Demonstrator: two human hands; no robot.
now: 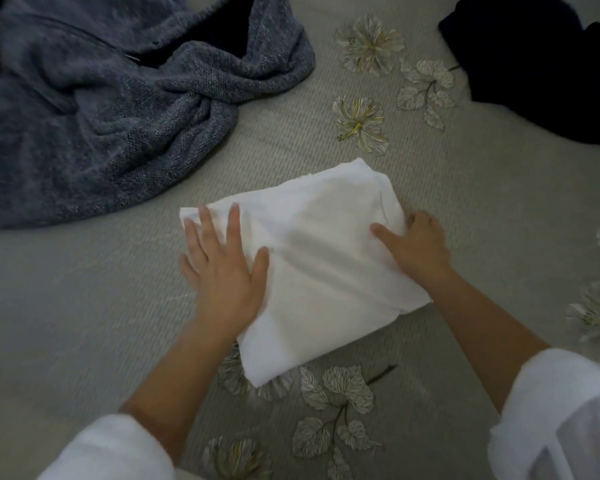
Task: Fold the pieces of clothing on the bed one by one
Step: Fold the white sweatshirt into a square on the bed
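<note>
While the folded white garment (312, 271) is pressed onto the bed (84, 306) by the flat left hand (222, 268), its edge is pinched by the right hand (420, 247).

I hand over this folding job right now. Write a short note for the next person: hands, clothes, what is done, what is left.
Left hand: flat, pressing the white garment on the bed.
Right hand: grips its right edge.
Done: white garment folded to a small rectangle.
Left: blue-grey sweater, crumpled, far left; dark garment, far right, seemingly unfolded.
</note>
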